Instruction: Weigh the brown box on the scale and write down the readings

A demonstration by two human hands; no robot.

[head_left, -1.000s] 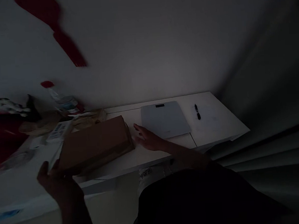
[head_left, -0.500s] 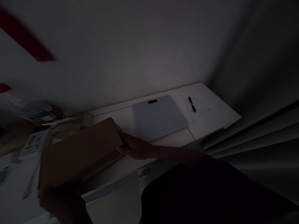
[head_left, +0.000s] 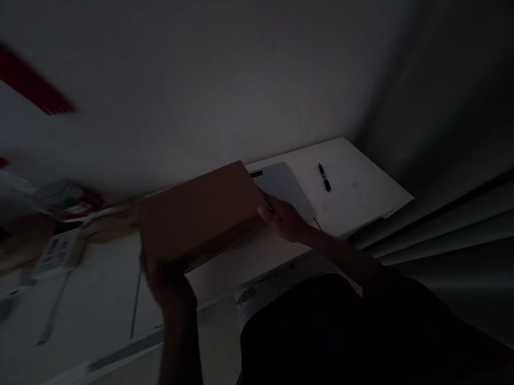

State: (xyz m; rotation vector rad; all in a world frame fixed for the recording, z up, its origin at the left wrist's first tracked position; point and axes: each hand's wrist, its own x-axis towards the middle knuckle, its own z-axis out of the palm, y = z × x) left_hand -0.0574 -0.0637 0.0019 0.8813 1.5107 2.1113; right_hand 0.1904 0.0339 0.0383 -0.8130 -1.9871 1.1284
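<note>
Brown cardboard box, held in my two-handed grip: my left hand clasps its near left corner, my right hand its right end. The box is over the white table, hiding the left part of the grey scale; whether it touches the scale I cannot tell. Right of the scale, a black pen lies on a sheet of paper
</note>
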